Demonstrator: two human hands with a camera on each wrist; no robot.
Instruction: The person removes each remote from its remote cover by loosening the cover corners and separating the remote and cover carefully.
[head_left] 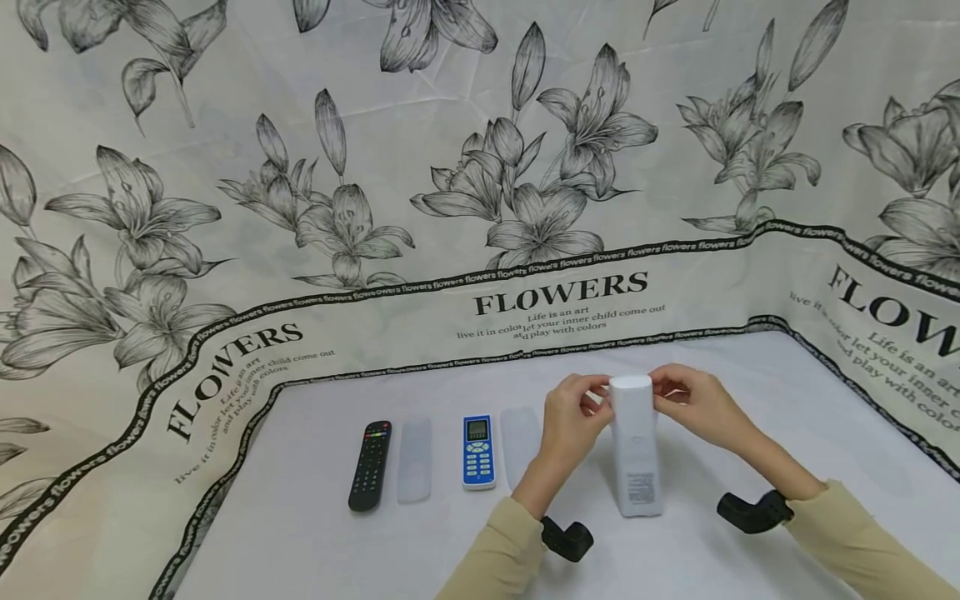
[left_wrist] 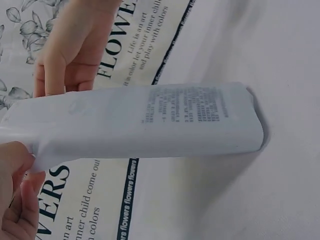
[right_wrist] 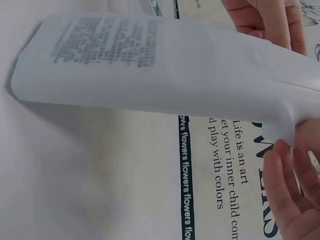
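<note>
Low in the frame, black wrist mounts (head_left: 567, 540) jut over the bench (head_left: 285, 542). At lower right, the white remote (head_left: 637, 450) slants upward, its labelled end lowest, in a translucent wrap (right_wrist: 280, 131). At its raised end, left hand (head_left: 573, 425) and right hand (head_left: 696, 404) have their fingers pinching the wrap, one on each side. At lower centre lie the black remote (head_left: 369, 467), blue remote (head_left: 478, 454) and two clear covers (head_left: 415, 460). Floral cloth (head_left: 420, 142) fills the top.

Print (left_wrist: 185, 105) on the white remote (head_left: 636, 437) is illegibly blurred.
</note>
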